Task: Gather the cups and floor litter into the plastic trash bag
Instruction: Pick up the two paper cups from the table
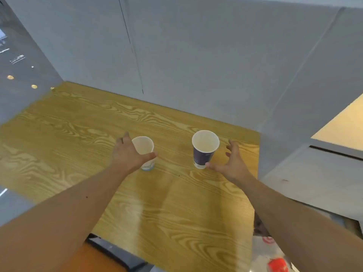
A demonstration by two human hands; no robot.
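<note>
Two paper cups stand upright on the wooden surface, well apart from each other, both near the far edge by the grey wall.

Left hand: wrapped around the white cup. Thumb crosses the near side, fingers curl behind. Reads as closed on the cup, though how firm the hold is I cannot tell. The cup is not lifted.

Right hand: fingers spread open beside the dark blue cup. The thumb tip is at or just touching the cup's base; the rest of the hand stands clear of the wall. Not yet a grasp.

Contents: both cups look empty from above, pale interiors visible down to the bottom, no liquid seen. Blur leaves a thin residue possible.

The plastic trash bag, white with red print, lies on the floor at lower right beyond the surface's edge, partly hidden by the right forearm. Its mouth is not readable. A red item sits by it; whether it is inside I cannot tell.

Risks, as judged:
- The thumb low on the blue cup could push the base and tip the cup before the fingers close.
- Thin paper walls may crush under a hard squeeze.
- Any dregs would spill if a cup tilts during carry.
- With both hands full, nothing is free to hold the bag open, so cups could land beside it.
</note>
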